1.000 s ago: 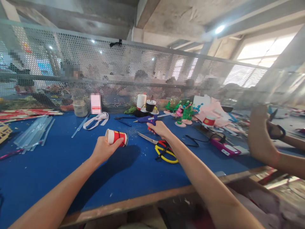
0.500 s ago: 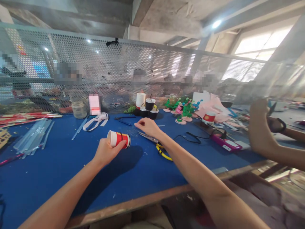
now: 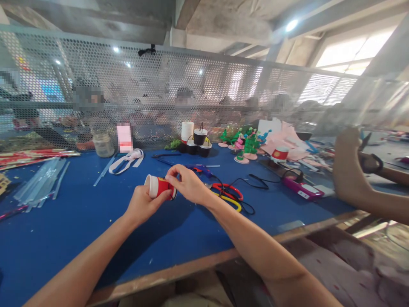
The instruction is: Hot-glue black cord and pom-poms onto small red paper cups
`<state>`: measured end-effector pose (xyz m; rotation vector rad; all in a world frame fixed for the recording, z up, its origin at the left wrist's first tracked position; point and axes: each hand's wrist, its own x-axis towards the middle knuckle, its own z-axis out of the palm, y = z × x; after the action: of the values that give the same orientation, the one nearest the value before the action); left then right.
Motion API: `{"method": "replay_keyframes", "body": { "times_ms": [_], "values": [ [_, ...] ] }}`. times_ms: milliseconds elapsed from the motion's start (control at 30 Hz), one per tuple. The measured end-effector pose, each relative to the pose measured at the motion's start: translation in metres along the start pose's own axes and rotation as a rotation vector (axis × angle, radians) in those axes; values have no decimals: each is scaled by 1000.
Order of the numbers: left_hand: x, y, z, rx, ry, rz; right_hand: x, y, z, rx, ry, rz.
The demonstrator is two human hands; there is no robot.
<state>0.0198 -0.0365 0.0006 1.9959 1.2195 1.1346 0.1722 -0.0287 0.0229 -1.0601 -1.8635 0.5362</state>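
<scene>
My left hand (image 3: 140, 205) is closed around a red and white paper cup (image 3: 154, 187), tipped on its side with its white open end facing left. A black band or cord runs round the cup near its base. Against the cup's right end, the thumb and fingers of my right hand (image 3: 188, 182) are pinched together; whatever is between them is too small or hidden to name. Just right of that hand lie scissors (image 3: 235, 207) with red and yellow handles. Behind it, partly covered, is a blue glue gun (image 3: 204, 171) with a black cord.
Clear glue sticks (image 3: 40, 181) and a white ribbon (image 3: 128, 163) lie on the left. Small black pails (image 3: 200, 137), stacked white cups (image 3: 187, 131) and green cactus-like figures (image 3: 251, 147) stand behind. Another person's arm (image 3: 351, 179) rests at right, near a purple power bank (image 3: 302, 189).
My right hand has moved left and down from above the scissors to the cup's right end. The glue gun and red scissor handle are now visible. My left hand still holds the cup.
</scene>
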Motion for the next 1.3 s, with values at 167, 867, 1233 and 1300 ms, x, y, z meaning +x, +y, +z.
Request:
{"method": "replay_keyframes", "body": {
  "times_ms": [167,867,1233,1300],
  "values": [
    [4,3,3,-325,23,-232,0,4,-4,322,54,7],
    [0,13,5,-451,32,-323,8,23,-7,441,166,121],
    [-3,23,2,-448,83,-301,9,25,-4,369,148,146],
    [-3,22,2,-440,88,-277,9,25,-4,374,147,155]
  ]
}}
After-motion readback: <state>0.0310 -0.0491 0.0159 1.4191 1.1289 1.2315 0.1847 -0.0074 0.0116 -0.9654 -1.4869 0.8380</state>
